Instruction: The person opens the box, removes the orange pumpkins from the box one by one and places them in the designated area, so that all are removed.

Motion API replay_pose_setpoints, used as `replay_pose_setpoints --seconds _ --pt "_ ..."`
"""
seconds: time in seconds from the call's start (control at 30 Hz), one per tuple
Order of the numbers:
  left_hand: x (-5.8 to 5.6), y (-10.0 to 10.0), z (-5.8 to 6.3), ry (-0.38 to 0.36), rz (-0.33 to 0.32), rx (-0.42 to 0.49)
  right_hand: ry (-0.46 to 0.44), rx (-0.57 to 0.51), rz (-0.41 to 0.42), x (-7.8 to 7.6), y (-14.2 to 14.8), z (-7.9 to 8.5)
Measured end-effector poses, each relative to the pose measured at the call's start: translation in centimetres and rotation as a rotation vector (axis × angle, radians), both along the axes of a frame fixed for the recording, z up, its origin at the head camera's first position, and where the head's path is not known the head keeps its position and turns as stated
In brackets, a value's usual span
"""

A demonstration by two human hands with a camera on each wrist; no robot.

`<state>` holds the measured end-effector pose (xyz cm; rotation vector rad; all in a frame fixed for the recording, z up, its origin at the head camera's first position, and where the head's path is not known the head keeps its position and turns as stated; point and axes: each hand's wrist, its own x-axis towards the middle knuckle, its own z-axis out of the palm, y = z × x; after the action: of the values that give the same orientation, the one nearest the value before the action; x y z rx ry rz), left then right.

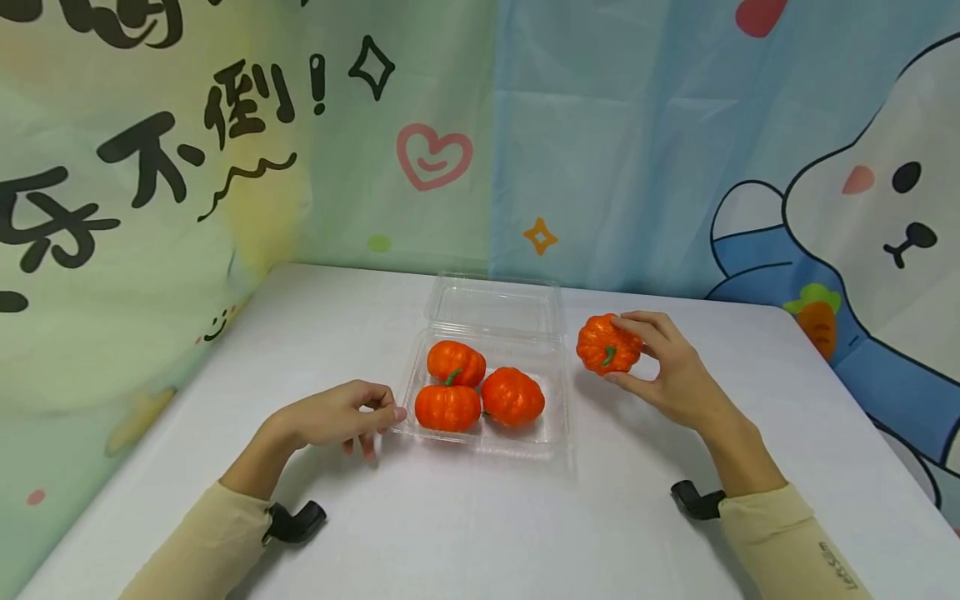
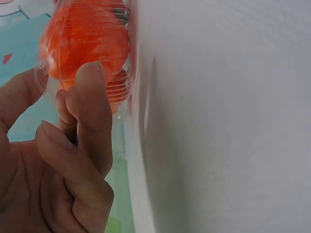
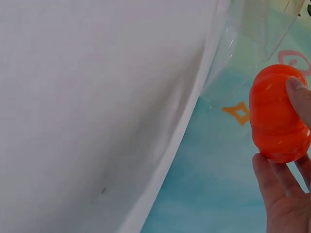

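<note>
A clear plastic clamshell box lies on the table with its lid folded back. Inside are three small orange pumpkins: one at the back left, one at the front left and one on the right. My left hand pinches the box's left edge between thumb and finger; the left wrist view shows an orange pumpkin behind the box wall. To the right of the box, my right hand holds another orange pumpkin above the table, its green stem facing me.
The box's open lid reaches back near the far table edge. A white cloth covers the table. Behind it hangs a printed curtain with a cartoon animal. Each wrist carries a black camera mount, one on the left and one on the right.
</note>
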<state>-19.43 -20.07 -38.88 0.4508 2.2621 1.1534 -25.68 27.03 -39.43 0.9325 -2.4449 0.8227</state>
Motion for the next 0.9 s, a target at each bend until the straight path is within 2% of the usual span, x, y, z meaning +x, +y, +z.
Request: replay_pose_setpoints --seconds 0.37,0.57,0.9 --pt "0.0 -0.1 -0.1 -0.001 0.007 0.011 -0.060 -0.008 -0.078 -0.8 1.6 -0.5" --pt "0.0 -0.3 0.0 -0.003 0.003 0.012 -0.128 -0.006 -0.094 -1.3 2.0 -0.5" --pt "-0.3 -0.3 -0.3 -0.012 -0.003 0.012 -0.252 0.035 -0.203 -2.2 2.7 -0.3"
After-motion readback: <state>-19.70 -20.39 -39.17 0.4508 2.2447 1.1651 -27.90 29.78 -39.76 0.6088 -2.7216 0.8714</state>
